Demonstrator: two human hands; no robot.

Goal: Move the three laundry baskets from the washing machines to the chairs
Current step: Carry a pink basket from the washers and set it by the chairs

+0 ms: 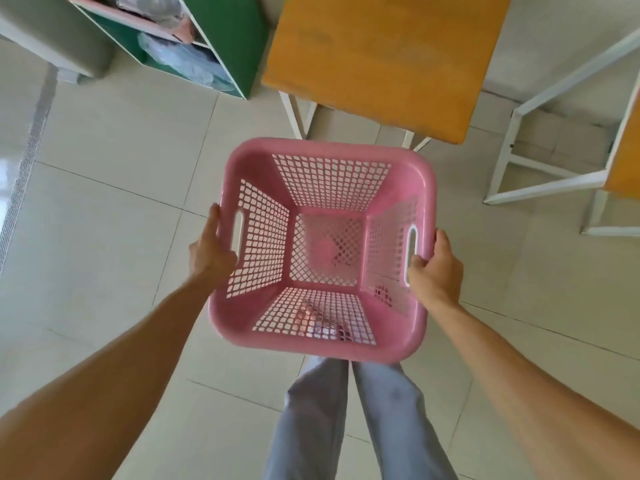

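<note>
An empty pink laundry basket (322, 337) with lattice walls hangs in the air in front of me, above the tiled floor. My left hand (211, 251) grips its left rim by the handle slot. My right hand (434, 268) grips the right rim, thumb at the handle slot. Just beyond the basket stands a chair with an orange seat (377, 60) and white legs. The corner of a second orange seat (625, 161) shows at the right edge.
A green shelf unit (225, 39) with bagged clothes stands at the top left, beside a grey appliance corner (52, 32). A white metal chair frame (540, 188) stands on the right. My legs in grey trousers (346, 420) are below the basket.
</note>
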